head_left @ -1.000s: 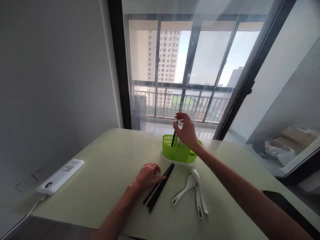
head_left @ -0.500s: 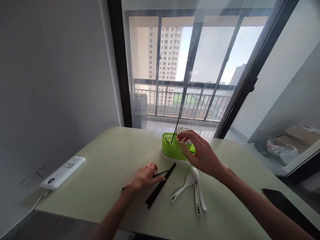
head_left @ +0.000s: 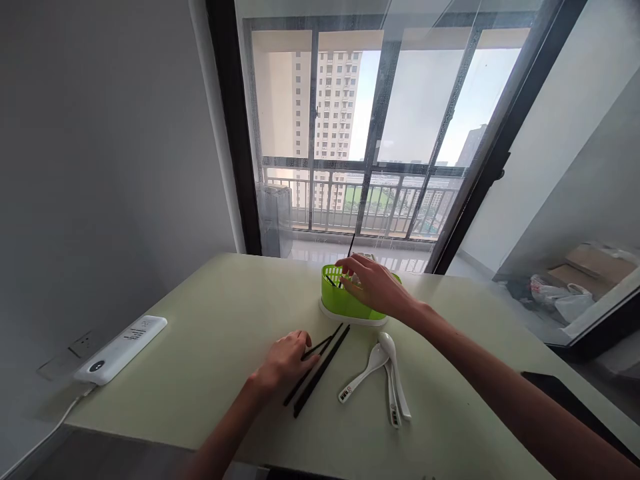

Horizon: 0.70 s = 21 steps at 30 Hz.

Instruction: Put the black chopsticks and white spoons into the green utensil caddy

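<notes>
A green slotted utensil basket (head_left: 345, 305) on a white base stands at the table's far side. One black chopstick (head_left: 351, 245) leans upright in it, and another dark tip shows inside. My right hand (head_left: 373, 283) is over the basket, its fingers curved and apart around the upright chopstick; whether they touch it is hard to see. On the table, my left hand (head_left: 287, 357) has thumb and fingers closed about a black chopstick (head_left: 317, 347), partly hidden by the hand. Beside it several black chopsticks (head_left: 325, 373) lie slanted. White spoons (head_left: 377, 360) lie in a cluster to their right.
A white power strip (head_left: 123, 350) with a cable lies along the table's left edge. A flat black object (head_left: 575, 407) is at the right edge. Beyond the pale table (head_left: 240, 300) is a glass sliding door (head_left: 325, 133).
My right hand has moved left and onto the leaning chopstick over the basket. My left hand has shifted slightly, and the chopsticks by it now lie more spread apart.
</notes>
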Each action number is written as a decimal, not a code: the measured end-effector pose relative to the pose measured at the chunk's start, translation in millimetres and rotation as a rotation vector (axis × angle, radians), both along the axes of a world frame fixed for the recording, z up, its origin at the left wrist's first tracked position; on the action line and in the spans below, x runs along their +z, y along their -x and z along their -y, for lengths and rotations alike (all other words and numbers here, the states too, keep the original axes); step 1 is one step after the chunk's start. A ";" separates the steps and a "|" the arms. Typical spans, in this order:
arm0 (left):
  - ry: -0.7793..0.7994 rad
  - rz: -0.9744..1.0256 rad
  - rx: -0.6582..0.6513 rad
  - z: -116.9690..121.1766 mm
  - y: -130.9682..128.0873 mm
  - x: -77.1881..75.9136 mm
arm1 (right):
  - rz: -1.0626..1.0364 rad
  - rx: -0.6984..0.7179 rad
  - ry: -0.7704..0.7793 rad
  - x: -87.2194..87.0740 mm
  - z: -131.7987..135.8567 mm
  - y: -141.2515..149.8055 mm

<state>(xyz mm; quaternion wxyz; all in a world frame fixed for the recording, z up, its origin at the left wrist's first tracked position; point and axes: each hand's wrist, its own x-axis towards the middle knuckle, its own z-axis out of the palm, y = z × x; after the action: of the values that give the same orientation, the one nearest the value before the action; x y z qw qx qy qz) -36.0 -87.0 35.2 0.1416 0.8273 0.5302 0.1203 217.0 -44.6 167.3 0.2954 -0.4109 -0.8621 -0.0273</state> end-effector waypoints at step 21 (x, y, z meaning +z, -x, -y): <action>-0.174 0.044 0.280 -0.3 85.4 -16.5 | 0.117 -0.310 0.225 3.5 -108.5 7.1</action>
<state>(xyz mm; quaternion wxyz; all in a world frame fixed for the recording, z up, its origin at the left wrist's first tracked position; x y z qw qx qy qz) -121.4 -86.7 18.7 0.0629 0.7515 0.6247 0.2024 209.9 64.0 170.9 0.1894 -0.5670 -0.8017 0.0003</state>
